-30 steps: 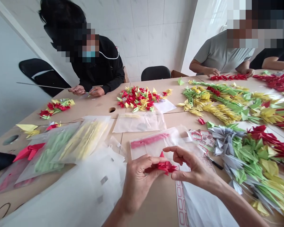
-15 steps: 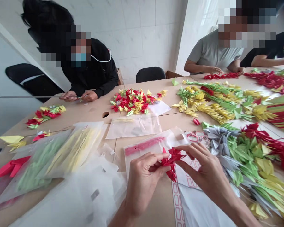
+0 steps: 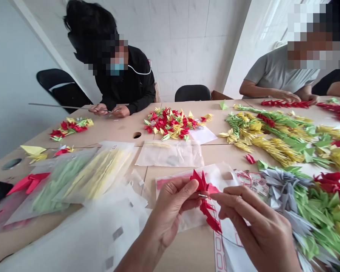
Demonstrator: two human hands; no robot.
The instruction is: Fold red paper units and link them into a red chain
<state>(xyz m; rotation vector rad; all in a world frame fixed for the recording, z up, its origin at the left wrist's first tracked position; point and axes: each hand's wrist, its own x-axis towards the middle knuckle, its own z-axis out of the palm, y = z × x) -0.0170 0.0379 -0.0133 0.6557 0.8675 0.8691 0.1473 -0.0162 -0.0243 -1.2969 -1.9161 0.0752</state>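
My left hand [image 3: 177, 204] pinches a red folded-paper crane [image 3: 200, 182] between thumb and fingers, in front of me above the table. Beside it my right hand [image 3: 255, 219] has its fingers closed near the crane; a short silvery needle [image 3: 203, 195] shows at its index fingertip, and the rest of it is hidden. More red paper cranes [image 3: 211, 219] hang below on a thin dark thread, which runs off under my right hand.
Clear bags of paper strips [image 3: 93, 177] and milky plastic bags [image 3: 102, 230] lie left. Strung grey and green cranes [image 3: 283, 189] lie right; a loose crane pile [image 3: 170, 122] sits beyond. Two co-workers [image 3: 124, 83], [image 3: 274, 71] handle things across the table.
The view has turned left, so the scene sits further right. My right hand has drawn lower, the silvery needle now shows, and the red cranes hang lower on the thread.
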